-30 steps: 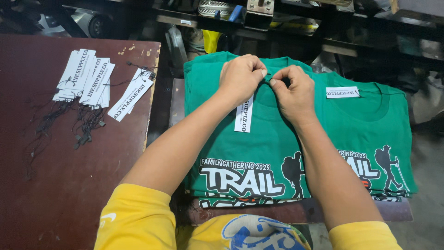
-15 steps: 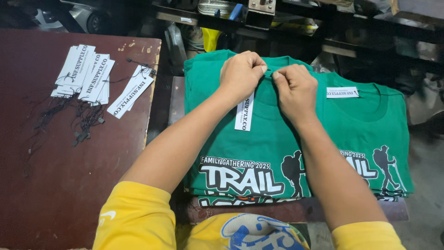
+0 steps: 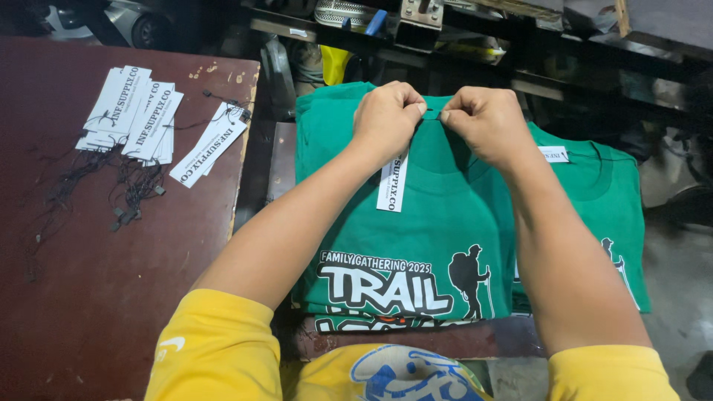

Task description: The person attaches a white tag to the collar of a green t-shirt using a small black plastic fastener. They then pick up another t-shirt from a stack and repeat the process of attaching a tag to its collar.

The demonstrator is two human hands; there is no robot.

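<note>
Two hands pinched fingertip to fingertip at the neckline of the top green T-shirt (image 3: 438, 223): left hand (image 3: 388, 119) and right hand (image 3: 486, 122) both closed tight, thumbs against forefingers, apparently on a thin dark string at the collar, though too fine to make out for certain. Hanging just below the left hand, a white paper hang tag (image 3: 392, 182), long axis running toward the body, upper end tucked under the left knuckles, lower end free on the shirt's chest. Nearer the left hand than the right, then, with the right hand just beside across the collar gap. Beneath and slightly to the right, a second green shirt (image 3: 594, 200) with a white neck label (image 3: 553, 154), part of a folded stack resting on a narrow board. Well apart to the left, on the dark red table (image 3: 111, 297), a fanned pile of white tags (image 3: 134, 115), one loose tag (image 3: 210, 145) lying askew beside it, and a tangle of black strings (image 3: 111, 186) spread below. Yellow sleeves at the near edge; dark shelving and clutter beyond the shirts.
</note>
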